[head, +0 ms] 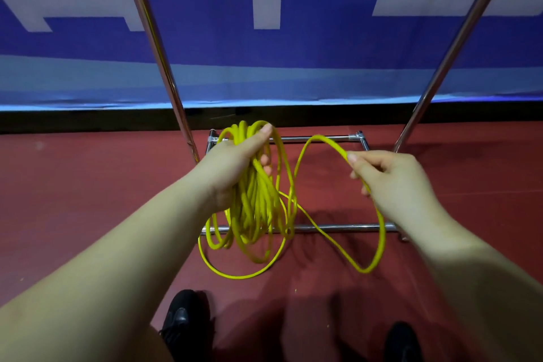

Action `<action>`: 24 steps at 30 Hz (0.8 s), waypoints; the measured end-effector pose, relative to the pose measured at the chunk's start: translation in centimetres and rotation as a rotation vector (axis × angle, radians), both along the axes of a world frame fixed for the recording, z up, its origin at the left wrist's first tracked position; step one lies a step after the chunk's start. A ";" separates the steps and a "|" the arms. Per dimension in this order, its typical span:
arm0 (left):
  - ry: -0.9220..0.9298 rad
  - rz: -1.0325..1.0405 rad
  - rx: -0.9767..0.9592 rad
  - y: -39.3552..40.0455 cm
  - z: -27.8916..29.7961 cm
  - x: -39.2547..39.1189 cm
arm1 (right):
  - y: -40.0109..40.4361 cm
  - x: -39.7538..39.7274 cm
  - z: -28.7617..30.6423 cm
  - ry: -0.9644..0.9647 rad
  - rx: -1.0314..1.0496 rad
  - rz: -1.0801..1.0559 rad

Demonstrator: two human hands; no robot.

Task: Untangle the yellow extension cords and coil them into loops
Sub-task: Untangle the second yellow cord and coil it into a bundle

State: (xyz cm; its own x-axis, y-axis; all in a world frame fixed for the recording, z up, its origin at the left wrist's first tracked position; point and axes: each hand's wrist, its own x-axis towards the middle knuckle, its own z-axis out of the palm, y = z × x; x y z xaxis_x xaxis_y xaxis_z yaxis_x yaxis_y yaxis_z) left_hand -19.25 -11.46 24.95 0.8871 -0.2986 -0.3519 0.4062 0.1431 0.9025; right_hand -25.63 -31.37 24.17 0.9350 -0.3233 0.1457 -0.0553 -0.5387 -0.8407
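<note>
We are coiling: our left hand (235, 167) is gripping the bundle of yellow cord loops (252, 203), hanging above the red floor (88, 185), while our right hand (390, 179) is pinching the free strand (323, 141) (still slack). Next, we judge, this strand must be laid onto the bundle.

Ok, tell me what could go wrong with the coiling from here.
1. The left hand grips a thick bundle of yellow cord whose loops hang at uneven lengths; some could slip out and tangle again.
2. The strand the right hand pinches crosses other strands below the bundle, so pulling it in may tighten a knot.
3. The hanging loops dangle right by the metal rack's lower bar and might snag there.
</note>
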 end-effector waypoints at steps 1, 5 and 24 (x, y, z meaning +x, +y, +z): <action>-0.033 -0.036 0.041 -0.3 0.0 -0.3 | 0.1 0.1 0.0 0.016 0.015 -0.018; -0.069 -0.113 0.065 -1.6 0.0 -1.3 | 1.6 0.0 0.6 0.101 0.415 -0.004; -0.003 0.180 0.025 -2.3 -1.0 0.4 | 4.0 -1.8 0.1 0.311 0.132 0.556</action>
State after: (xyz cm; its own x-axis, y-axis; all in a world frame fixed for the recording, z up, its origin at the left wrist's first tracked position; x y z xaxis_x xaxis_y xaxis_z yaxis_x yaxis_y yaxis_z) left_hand -18.88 -13.77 23.91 0.9264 -0.1256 -0.3550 0.3737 0.1906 0.9077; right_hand -27.46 -27.37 24.32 0.9603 0.2239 -0.1667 -0.0496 -0.4506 -0.8913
